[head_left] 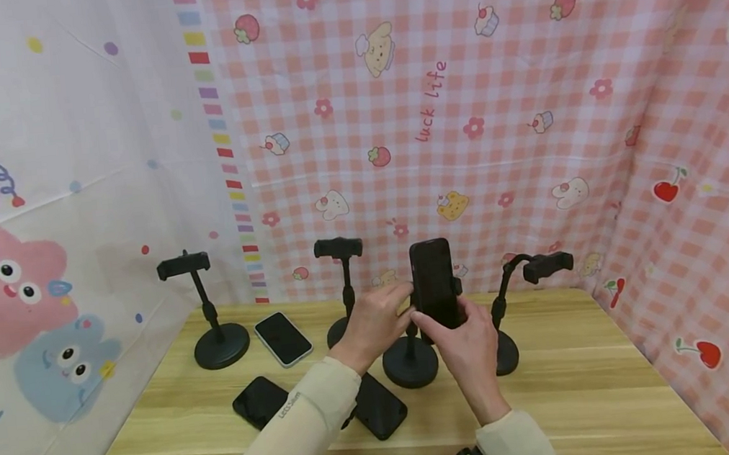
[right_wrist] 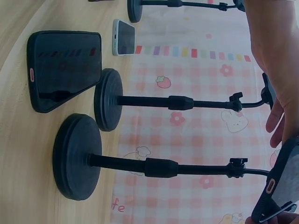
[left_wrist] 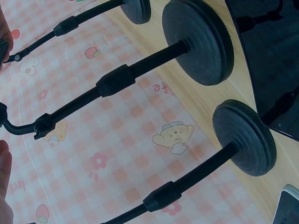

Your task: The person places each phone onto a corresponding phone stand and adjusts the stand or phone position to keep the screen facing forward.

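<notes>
Now we have the phone (head_left: pixel 433 279) upright at the clamp (head_left: pixel 458 286) of the third stand (head_left: pixel 410 365) from the left: our right hand (head_left: pixel 468 348) grips its lower end, thumb across the front and fingers at the right edge, while our left hand (head_left: pixel 375 320) bends its fingers beside the left edge, and we cannot tell whether they pinch anything. Around it we have two stands (head_left: pixel 221 346) to the left and another stand (head_left: pixel 508 354) to the right, with a pale-edged phone (head_left: pixel 283 339) and two dark phones (head_left: pixel 382 408) lying on the table (head_left: pixel 586 381).

The wood-grain table (head_left: pixel 587 389) bears four stands (head_left: pixel 410 364), three phones (head_left: pixel 284 338).
</notes>
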Demonstrator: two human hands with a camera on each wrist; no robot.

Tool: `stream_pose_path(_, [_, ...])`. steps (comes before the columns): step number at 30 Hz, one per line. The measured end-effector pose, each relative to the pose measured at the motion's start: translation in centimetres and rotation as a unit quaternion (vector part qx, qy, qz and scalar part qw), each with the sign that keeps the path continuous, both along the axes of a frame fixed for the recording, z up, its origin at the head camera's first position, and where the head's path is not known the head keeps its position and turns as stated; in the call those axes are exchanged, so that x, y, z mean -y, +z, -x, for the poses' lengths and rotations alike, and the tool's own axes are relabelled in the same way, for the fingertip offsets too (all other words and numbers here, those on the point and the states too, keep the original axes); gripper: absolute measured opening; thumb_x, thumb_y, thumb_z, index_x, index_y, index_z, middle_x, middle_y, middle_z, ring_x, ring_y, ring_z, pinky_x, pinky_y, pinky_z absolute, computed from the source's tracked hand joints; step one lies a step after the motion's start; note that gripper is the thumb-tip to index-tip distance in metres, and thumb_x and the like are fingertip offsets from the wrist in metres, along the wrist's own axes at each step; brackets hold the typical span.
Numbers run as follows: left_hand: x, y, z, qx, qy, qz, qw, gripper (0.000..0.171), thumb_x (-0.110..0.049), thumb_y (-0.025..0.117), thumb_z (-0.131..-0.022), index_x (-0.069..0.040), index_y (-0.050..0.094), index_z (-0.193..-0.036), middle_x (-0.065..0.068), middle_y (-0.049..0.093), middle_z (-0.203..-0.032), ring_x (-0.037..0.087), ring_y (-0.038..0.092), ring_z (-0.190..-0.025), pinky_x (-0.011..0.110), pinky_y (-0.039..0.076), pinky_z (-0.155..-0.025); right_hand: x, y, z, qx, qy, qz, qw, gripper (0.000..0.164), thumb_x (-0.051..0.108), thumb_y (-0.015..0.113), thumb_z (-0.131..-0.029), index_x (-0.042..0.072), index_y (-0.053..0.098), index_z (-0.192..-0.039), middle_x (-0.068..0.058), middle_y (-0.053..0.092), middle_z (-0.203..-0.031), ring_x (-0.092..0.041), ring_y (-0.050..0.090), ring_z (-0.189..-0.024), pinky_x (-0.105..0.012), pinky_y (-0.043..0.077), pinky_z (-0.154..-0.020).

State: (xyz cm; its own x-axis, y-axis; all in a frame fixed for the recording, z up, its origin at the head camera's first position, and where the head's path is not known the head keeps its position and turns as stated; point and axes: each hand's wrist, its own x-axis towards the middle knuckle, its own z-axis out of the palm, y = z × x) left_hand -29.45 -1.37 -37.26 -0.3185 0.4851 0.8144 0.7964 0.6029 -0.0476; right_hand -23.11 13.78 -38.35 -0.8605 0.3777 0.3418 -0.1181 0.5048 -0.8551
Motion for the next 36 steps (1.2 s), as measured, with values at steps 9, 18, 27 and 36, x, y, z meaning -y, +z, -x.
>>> stream_pose_path(9, [0.18, 0.02, -0.18, -0.011, 0.001, 0.014, 0.9998, 0.028, -0.018, 0.077, -0.079, -0.005, 0.071, -0.103, 0.008, 0.075, -0.097, 0.016, 0.069, -0.084, 0.030, 0.060, -0.073, -0.11, -0.22, 0.06, -0.011, -0.011, 0.006, 1.000, 0.086, 0.067, 0.073, -0.062, 0.002, 0.061, -0.118, -0.015, 0.056, -0.104, -0.028, 0.050, -0.090, -0.047, 0.043, -0.077])
stream_pose_path(18, [0.73, 0.04, -0.23, -0.035, -0.004, 0.032, 0.9989, 0.030, -0.016, 0.076, -0.080, -0.002, 0.070, -0.106, 0.010, 0.075, -0.100, 0.015, 0.069, -0.089, 0.029, 0.059, -0.077, 0.01, -0.55, 0.34, -0.030, -0.023, -0.004, 0.999, 0.082, 0.068, 0.073, -0.062, 0.003, 0.063, -0.112, -0.013, 0.056, -0.098, -0.026, 0.050, -0.085, -0.042, 0.042, -0.071])
stream_pose_path(27, [0.94, 0.12, -0.39, -0.060, 0.001, 0.051, 0.9969, 0.033, -0.018, 0.076, -0.080, -0.002, 0.070, -0.108, 0.010, 0.075, -0.101, 0.015, 0.069, -0.088, 0.028, 0.059, -0.075, -0.19, -0.90, 0.56, -0.036, -0.027, -0.015, 0.999, 0.086, 0.067, 0.074, -0.061, 0.000, 0.061, -0.114, -0.016, 0.055, -0.100, -0.029, 0.049, -0.086, -0.047, 0.041, -0.073])
stream_pose_path(36, [1.00, -0.03, -0.30, -0.057, 0.000, 0.046, 0.9973, 0.032, -0.015, 0.077, -0.079, -0.001, 0.070, -0.107, 0.011, 0.075, -0.099, 0.015, 0.070, -0.085, 0.027, 0.060, -0.073, -0.16, -0.90, 0.76, -0.046, -0.028, -0.032, 0.998, 0.086, 0.064, 0.077, -0.059, -0.002, 0.061, -0.112, -0.018, 0.055, -0.101, -0.029, 0.050, -0.088, -0.049, 0.043, -0.074])
